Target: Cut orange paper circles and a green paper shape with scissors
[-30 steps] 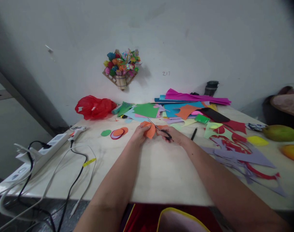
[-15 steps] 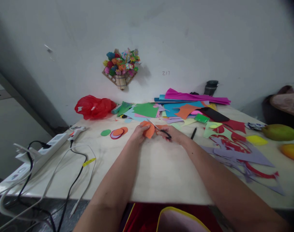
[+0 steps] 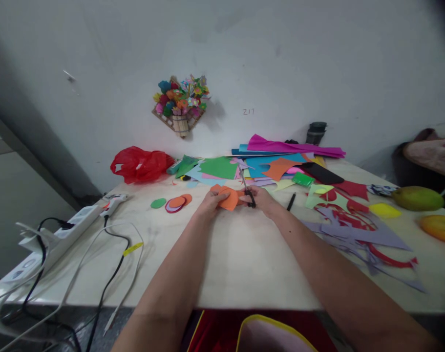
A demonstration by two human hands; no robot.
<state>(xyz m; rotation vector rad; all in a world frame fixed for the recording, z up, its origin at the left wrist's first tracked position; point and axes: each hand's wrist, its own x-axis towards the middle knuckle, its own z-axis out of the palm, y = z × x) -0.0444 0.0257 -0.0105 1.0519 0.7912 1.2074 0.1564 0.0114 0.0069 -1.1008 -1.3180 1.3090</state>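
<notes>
My left hand (image 3: 208, 204) grips an orange sheet of craft paper or foam (image 3: 228, 199) over the middle of the table, thumb on top. In my right hand (image 3: 261, 199) is a pair of scissors (image 3: 248, 193) with black handles, its blades pointing up and away from the sheet. The fingertips of that hand also reach the sheet's right edge. To the left lie a green disc (image 3: 158, 203) and a small stack of orange, lilac and red discs (image 3: 178, 202).
Coloured sheets (image 3: 218, 167) and a red plastic bag (image 3: 139, 164) line the back. Purple and red offcuts (image 3: 361, 230), a black pen (image 3: 291, 201) and two fruits, one green (image 3: 418, 198), one orange-yellow (image 3: 440, 228), lie right. A power strip (image 3: 57, 239), glue gun (image 3: 113, 204) and cables occupy the left.
The scissors have swung from lying across the orange sheet to pointing upward, clear of it. My right fingers have come to the sheet's edge, and the sheet has turned slightly.
</notes>
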